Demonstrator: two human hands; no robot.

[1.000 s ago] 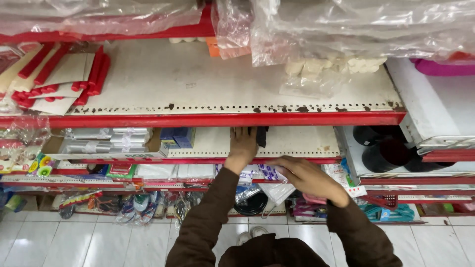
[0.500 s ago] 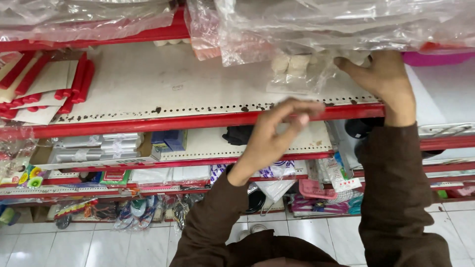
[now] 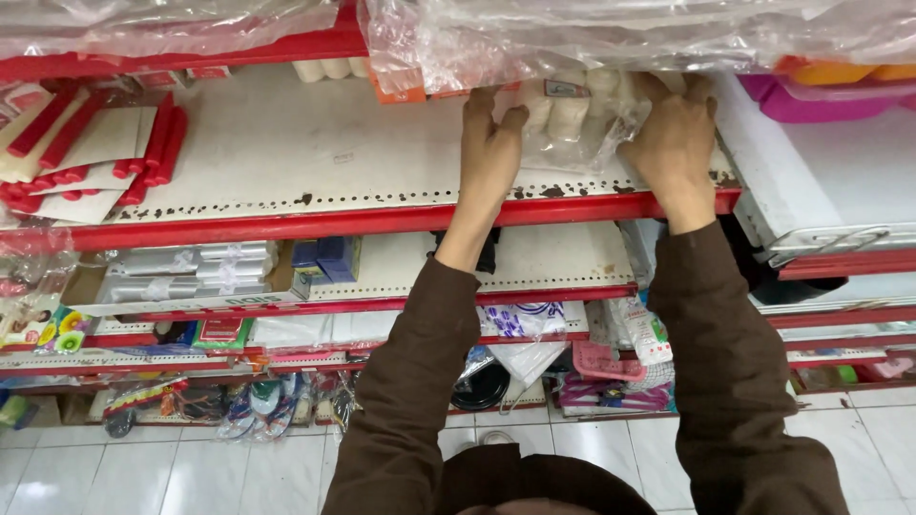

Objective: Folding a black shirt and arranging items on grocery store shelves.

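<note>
A clear plastic pack of white candles [image 3: 570, 116] lies at the back of a white perforated shelf [image 3: 286, 153], under hanging plastic sheeting. My left hand [image 3: 490, 145] grips the pack's left side, its fingertips tucked under the sheeting. On the pack's right side my right hand [image 3: 674, 143] has its fingers curled around the wrapping. Both arms wear brown sleeves and reach up over the red shelf edge [image 3: 382, 221].
Red candles on white cards [image 3: 91, 153] lie at the shelf's left end. Clear plastic sheeting [image 3: 592, 38] hangs above. A pink tray [image 3: 825, 100] stands at right. Lower shelves hold grey boxed goods [image 3: 191, 277], blue boxes [image 3: 326, 257] and bagged items above a white tiled floor [image 3: 611, 443].
Both hands rose from the lower shelf to the upper one. The right hand reached the candle pack first, then the left joined it on the other side.
</note>
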